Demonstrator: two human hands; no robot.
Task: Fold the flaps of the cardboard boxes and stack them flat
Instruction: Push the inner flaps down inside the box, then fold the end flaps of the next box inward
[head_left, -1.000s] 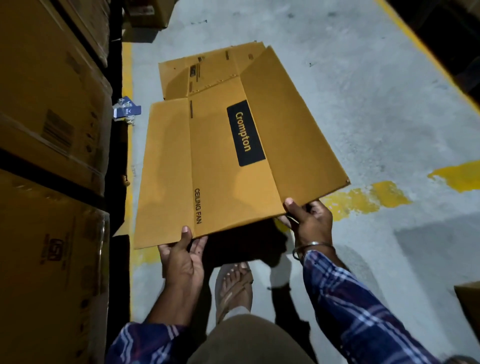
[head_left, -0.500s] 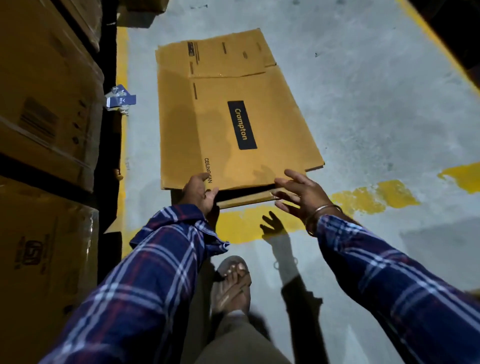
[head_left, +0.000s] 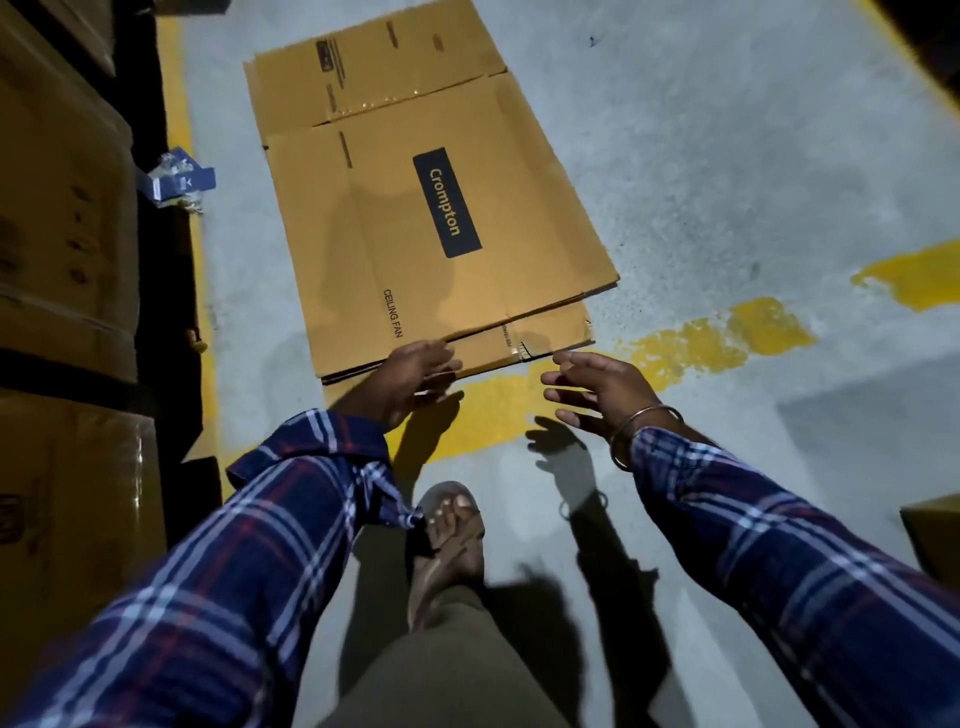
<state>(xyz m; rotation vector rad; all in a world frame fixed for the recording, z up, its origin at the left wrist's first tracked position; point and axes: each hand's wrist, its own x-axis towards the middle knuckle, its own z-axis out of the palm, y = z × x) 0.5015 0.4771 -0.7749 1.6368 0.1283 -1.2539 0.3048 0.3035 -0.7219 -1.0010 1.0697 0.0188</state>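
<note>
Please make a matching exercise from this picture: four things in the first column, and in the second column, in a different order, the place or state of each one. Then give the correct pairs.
Things:
1. Crompton box
2. left hand
3. right hand
4. blue packet

Places or states:
A. fingers spread, holding nothing, a bangle at the wrist
B. on the floor by the stacked cartons at the left
C. lying flat on top of another flattened box
D. at the near edge of the flat stack

Pairs: 1-C, 2-D, 3-A, 4-B
</note>
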